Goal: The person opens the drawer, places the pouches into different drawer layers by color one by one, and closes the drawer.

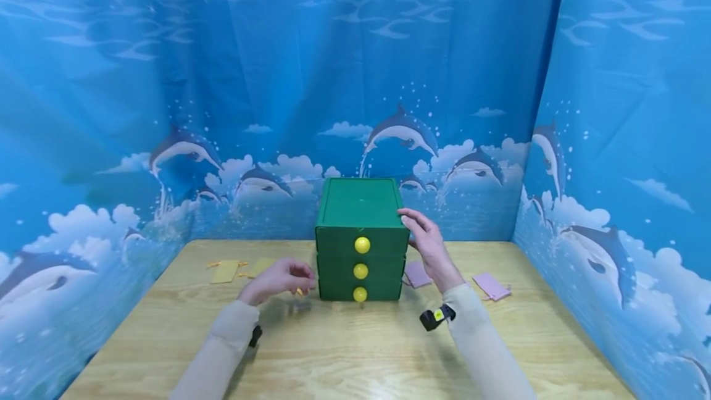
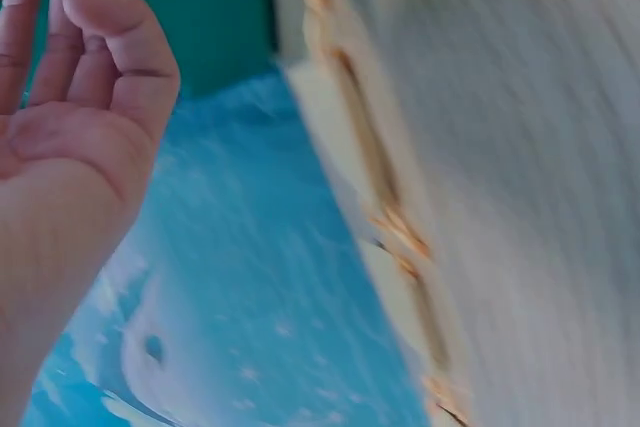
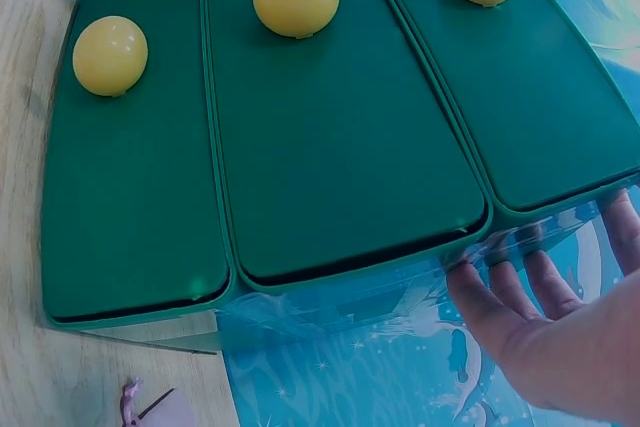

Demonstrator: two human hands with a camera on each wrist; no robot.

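A green three-drawer box with a round yellow knob on each drawer stands upright, all drawers closed. My left hand is at its left side; in the left wrist view its fingers are loosely bent in front of the green wall, with nothing seen in them. A bit of orange cord shows just below that hand. At the opposite side, my right hand rests its fingertips against the upper right wall. Right fingers are spread along the glossy, see-through side in the right wrist view.
Yellow pouches with orange drawstrings lie left of the box. On the right are two pinkish-purple pouches, one partly behind the right hand and one farther out. Dolphin-print curtains enclose the wooden table.
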